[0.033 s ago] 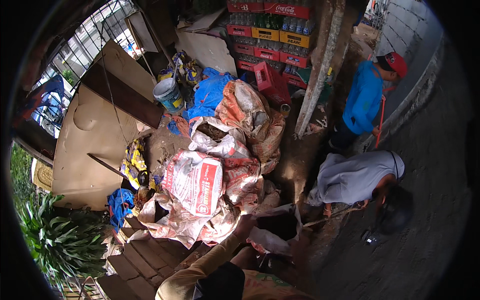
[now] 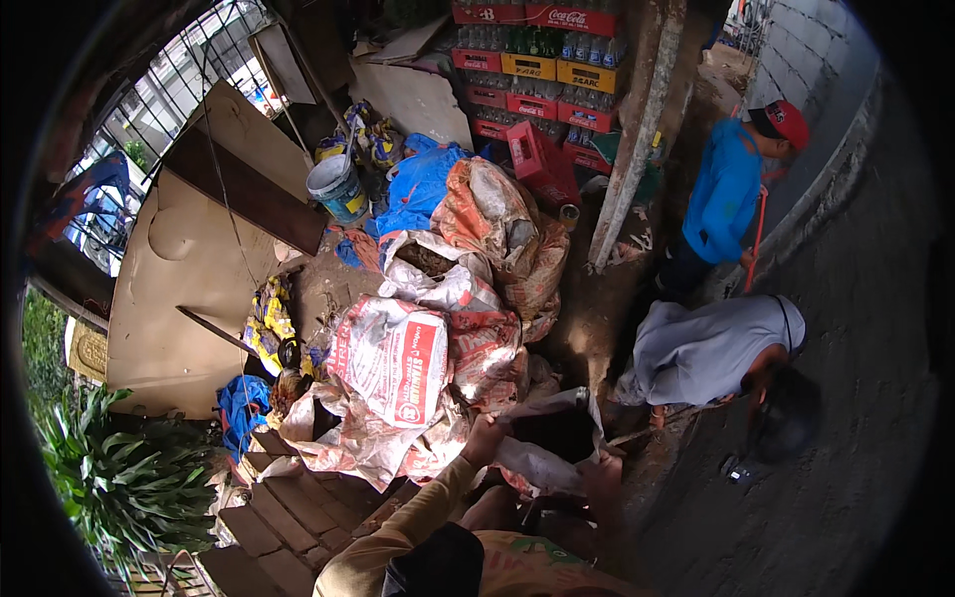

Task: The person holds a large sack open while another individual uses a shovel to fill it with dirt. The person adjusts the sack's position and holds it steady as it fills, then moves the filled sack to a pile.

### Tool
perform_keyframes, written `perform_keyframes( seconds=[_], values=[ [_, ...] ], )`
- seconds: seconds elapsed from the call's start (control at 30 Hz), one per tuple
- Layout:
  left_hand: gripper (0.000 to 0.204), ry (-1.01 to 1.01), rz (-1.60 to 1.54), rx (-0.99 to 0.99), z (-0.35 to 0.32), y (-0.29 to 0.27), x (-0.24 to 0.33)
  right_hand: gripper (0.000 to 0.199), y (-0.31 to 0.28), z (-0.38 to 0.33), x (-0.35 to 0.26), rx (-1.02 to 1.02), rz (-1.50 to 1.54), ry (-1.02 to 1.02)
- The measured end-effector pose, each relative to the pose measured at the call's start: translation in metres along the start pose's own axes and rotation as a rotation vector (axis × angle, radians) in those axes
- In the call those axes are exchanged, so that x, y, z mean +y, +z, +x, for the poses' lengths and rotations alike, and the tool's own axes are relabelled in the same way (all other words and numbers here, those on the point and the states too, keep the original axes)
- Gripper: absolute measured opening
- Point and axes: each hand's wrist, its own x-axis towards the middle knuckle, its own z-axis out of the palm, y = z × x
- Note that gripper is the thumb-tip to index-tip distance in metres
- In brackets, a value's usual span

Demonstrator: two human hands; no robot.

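Observation:
A white woven sack (image 2: 532, 466) stands mouth-up in front of me, its inside dark and its contents too shadowed to make out. On the near left of its rim, my left hand (image 2: 484, 441) is closed round the edge. My right hand (image 2: 601, 480), dim in shadow, grips the rim at the right. Just beyond lies a heap of filled sacks, with a red-and-white printed sack (image 2: 391, 363) on top. Close to the sack's right side, a bent-over co-worker in a grey-white shirt (image 2: 711, 348) has a hand low on a stick-like handle.
Another person in a blue shirt (image 2: 718, 199) holds a red handle (image 2: 758, 239) by the wall. Stacked bottle crates (image 2: 532, 68) stand behind a post (image 2: 637, 139). Left are a bucket (image 2: 338, 187), leaning boards (image 2: 164, 289), bricks (image 2: 288, 512) and a leafy plant (image 2: 99, 478).
My right hand has risen to the sack's right rim, and the sack's mouth is held up a little more. The bent-over co-worker's hand and handle have shifted slightly.

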Motion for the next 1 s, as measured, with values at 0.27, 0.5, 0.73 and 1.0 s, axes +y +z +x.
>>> perform_keyframes(
  seconds=[0.27, 0.5, 0.73, 1.0],
  values=[
    [0.013, 0.652, -0.079, 0.315, -0.097, 0.007, 0.262, 0.004, 0.04, -0.018, -0.21, -0.123, 0.102, -0.511],
    [0.009, 0.887, -0.186, 0.527, 0.016, -0.091, 0.338, 0.017, 0.147, 0.129, -0.249, -0.206, -0.218, -0.978],
    [0.018, 0.7, -0.102, 0.717, 0.217, -0.163, 0.222, 0.033, 0.208, 0.295, -0.136, -0.188, -0.325, -0.782],
    [0.049, 0.537, 0.199, 1.015, 0.154, -0.218, 0.182, 0.038, 0.237, 0.267, -0.15, -0.429, -0.047, -0.622]
  ],
)
